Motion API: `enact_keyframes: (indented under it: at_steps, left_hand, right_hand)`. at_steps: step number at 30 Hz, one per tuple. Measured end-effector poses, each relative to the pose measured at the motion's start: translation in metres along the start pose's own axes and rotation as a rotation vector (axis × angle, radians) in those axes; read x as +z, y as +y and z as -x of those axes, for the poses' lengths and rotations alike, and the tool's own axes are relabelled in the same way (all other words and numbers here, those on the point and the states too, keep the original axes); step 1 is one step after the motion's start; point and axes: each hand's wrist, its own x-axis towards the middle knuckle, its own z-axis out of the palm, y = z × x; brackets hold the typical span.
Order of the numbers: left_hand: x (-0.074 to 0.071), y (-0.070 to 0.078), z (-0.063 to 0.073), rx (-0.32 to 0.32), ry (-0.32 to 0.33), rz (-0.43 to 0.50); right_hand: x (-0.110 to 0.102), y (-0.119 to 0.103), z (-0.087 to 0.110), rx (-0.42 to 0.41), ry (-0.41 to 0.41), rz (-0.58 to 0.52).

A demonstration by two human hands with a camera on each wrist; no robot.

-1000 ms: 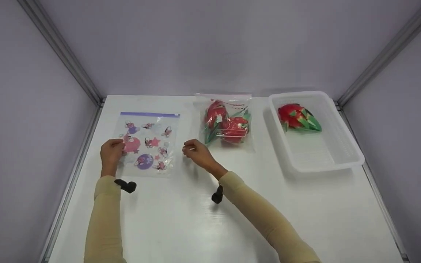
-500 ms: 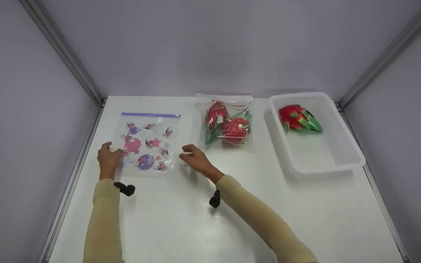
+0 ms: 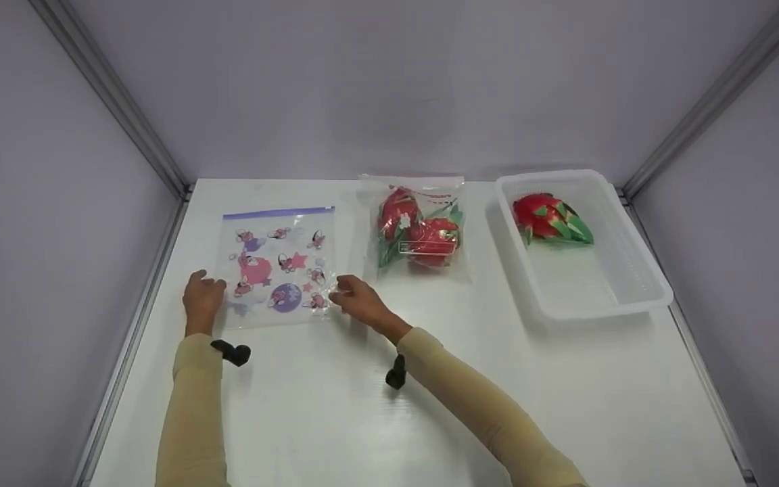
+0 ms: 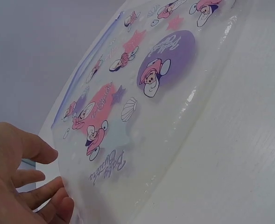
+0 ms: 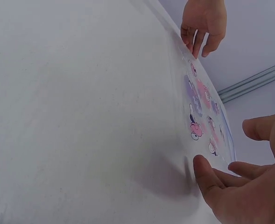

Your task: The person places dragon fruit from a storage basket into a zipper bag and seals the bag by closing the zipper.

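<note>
Left hand (image 3: 202, 297), right hand (image 3: 361, 300) flanking bag (image 3: 274, 253), fingers loosely parted, gripping nothing; limp bag probably needing light, even touch, avoiding creases.

In the left wrist view, your left hand (image 4: 20, 182) runs off the left edge and the top edge crops the printed bag (image 4: 146, 135). In the right wrist view, the right edge cuts your right hand (image 5: 254, 186), whose fingers (image 5: 205, 173) hide part of that bag. In the head view, your sleeves (image 3: 195, 412) leave at the bottom, and the red print (image 3: 433, 197) on the clear bag (image 3: 423, 233) is too small to read.
</note>
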Motion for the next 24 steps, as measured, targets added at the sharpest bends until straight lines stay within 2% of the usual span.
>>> enact_keyframes:
  at_steps: [8,11,15,20,24]
  left_hand:
    - [0.002,0.000,0.002,-0.012,0.012,0.027]
    - [0.003,-0.002,0.003,-0.019,0.002,0.044]
    - [0.006,-0.003,0.006,-0.015,0.000,0.045]
    - [0.010,-0.001,0.009,-0.017,0.008,0.071]
    - [0.012,0.000,0.009,-0.035,-0.025,0.112]
  right_hand:
    - [-0.002,0.004,0.000,-0.006,0.050,0.038]
    - [-0.002,0.006,0.000,-0.014,0.058,-0.014]
    - [-0.002,0.008,0.000,0.017,0.057,-0.107]
    - [-0.002,0.009,-0.002,0.068,0.071,-0.149]
    - [-0.003,0.008,-0.003,0.092,0.079,-0.160]
